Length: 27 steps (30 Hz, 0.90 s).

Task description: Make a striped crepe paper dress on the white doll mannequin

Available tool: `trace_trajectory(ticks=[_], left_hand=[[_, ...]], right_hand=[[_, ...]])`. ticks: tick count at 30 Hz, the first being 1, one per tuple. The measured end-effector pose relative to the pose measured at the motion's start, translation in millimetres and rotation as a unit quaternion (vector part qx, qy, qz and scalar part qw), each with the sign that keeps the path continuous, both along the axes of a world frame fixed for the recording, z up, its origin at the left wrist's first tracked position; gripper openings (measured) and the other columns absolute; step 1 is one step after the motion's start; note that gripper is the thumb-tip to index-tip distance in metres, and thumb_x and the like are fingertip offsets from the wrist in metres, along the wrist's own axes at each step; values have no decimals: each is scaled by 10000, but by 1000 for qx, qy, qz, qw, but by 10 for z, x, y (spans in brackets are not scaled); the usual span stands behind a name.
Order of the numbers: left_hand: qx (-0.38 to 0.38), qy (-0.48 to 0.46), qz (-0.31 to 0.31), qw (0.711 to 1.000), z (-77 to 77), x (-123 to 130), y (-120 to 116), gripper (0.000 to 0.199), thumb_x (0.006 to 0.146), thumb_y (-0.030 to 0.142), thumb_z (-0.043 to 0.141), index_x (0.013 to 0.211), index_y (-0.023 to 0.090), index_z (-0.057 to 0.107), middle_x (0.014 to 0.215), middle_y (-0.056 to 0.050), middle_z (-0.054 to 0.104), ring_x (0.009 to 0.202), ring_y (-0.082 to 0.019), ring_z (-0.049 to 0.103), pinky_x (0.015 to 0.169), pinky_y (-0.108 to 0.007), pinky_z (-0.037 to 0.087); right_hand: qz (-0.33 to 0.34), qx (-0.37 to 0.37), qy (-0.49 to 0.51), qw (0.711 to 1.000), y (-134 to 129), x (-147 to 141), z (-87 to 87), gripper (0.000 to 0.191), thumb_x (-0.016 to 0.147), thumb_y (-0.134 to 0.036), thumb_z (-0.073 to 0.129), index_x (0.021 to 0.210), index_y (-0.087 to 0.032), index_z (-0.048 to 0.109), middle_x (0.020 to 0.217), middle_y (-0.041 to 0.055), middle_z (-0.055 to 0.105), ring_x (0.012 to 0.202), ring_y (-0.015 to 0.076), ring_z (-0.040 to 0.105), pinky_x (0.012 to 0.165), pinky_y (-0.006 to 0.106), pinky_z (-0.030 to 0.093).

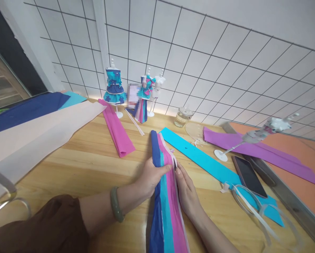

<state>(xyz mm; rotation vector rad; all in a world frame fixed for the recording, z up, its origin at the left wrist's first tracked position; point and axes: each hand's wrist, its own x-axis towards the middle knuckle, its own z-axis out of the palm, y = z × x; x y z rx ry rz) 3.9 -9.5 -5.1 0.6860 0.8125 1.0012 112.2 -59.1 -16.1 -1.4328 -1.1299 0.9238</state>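
Observation:
Between my hands is a long layered strip (170,200) of what looks like crepe paper, in dark blue, turquoise, pink and pale white bands. It runs from the table toward me. My left hand (148,179) is closed around its left side, with the thumb lying across the bands. At the right edge, the fingers of my right hand (186,189) are pressed together on the pale border. A small dark patch shows beside those fingertips; I cannot tell what it is. Beyond the strip lies a turquoise paper length (199,158), slanting to the right.
Dressed mini mannequins (115,86) stand by the tiled wall, and a bare one (265,130) leans at right. Nearby are a glass (183,116), a phone (249,175), purple paper (239,144), curled tape (252,203) and a pink roll (117,130). Pale sheets (41,140) cover the left.

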Motion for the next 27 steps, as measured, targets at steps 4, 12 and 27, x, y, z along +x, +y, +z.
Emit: trace_trajectory(ticks=[4,12,27], left_hand=[[-7,7,5,1000,1,0,-13,442,611,203,772,1027,141,633,984,-100,702,860,-212,654,803,-328,517],[-7,7,6,1000,-18,7,-17,450,618,185,761,1038,125,611,1001,-118,695,881,-228,650,815,-344,513],[-28,28,24,999,-16,20,-15,388,617,148,735,988,119,623,924,-107,707,761,-194,656,741,-321,531]], right_hand=[[2,5,0,1000,3,-1,-10,531,881,-510,448,1299,-190,513,1393,62,462,1328,227,361,1099,403,297],[12,13,8,1000,6,8,-26,511,895,-491,436,1307,-198,505,1375,57,490,1320,217,374,1100,389,291],[33,35,15,999,28,8,-6,446,900,-456,448,1269,-224,543,1351,37,518,1298,218,409,1080,392,327]])
